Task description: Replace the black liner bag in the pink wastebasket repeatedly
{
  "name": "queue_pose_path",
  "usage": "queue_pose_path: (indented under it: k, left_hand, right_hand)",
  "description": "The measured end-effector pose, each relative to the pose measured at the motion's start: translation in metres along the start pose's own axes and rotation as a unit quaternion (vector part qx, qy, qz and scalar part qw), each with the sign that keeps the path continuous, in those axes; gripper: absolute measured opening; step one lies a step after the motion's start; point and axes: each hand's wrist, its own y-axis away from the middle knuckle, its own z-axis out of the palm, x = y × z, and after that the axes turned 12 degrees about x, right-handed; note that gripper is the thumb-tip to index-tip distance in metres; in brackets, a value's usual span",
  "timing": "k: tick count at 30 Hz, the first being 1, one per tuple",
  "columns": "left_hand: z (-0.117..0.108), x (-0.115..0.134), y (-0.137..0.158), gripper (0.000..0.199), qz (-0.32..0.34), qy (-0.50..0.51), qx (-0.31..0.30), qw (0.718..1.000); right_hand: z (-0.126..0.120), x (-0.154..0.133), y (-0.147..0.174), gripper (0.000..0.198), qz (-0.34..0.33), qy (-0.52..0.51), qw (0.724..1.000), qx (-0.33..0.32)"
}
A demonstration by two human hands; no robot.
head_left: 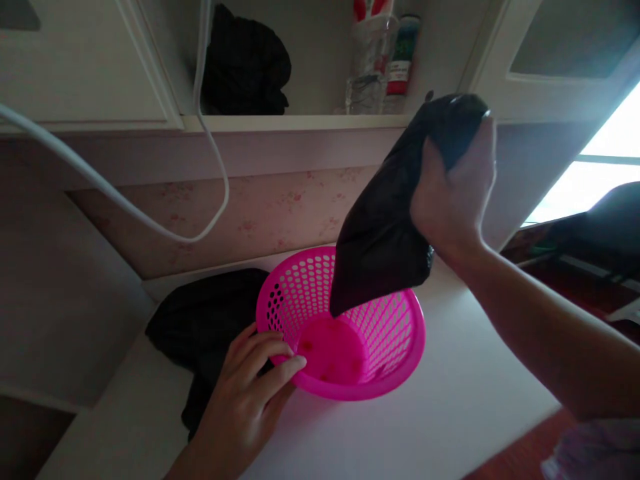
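A bright pink plastic basket [345, 390] with holed sides stands on the white surface, a few small dark reddish spots on its bottom. My left hand [255, 380] grips its near left rim, fingers over the edge. Raised at the right, my right hand [455, 187] is closed round the top of a black plastic bag [385, 233]. The bag hangs tilted, its lower corner over the basket's opening; what it contains is hidden. Behind my left hand lies another black bag [210, 320], touching or very close to the basket's left side.
An open cupboard [310, 123] above holds a black bundle [245, 63], a clear plastic container [367, 73] and a green-and-red can [403, 57]. A white cable [125, 200] loops down at the left. A bright window [600, 167] is at the right.
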Motion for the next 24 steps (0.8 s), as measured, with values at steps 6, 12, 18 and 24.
queue_pose_path:
  k: [6, 12, 18, 24]
  left_hand:
    - [0.004, 0.002, 0.000, 0.027, -0.029, 0.008, 0.019, 0.999]
    - [0.006, -0.001, -0.001, 0.021, -0.037, 0.007, 0.014, 0.999]
    - [0.002, -0.004, -0.002, 0.032, -0.075, 0.021, -0.016, 0.997]
    - [0.006, -0.004, -0.006, 0.038, -0.069, 0.035, -0.050, 0.996]
  right_hand:
    - [-0.020, -0.061, 0.068, 0.013, -0.024, 0.045, 0.998, 0.041]
    - [-0.028, -0.064, 0.093, 0.033, -0.066, -0.027, 0.989, -0.127]
    - [-0.034, -0.065, 0.092, 0.048, -0.116, 0.093, 0.875, -0.461]
    - [-0.011, -0.058, 0.088, 0.037, -0.170, 0.141, 0.739, -0.637]
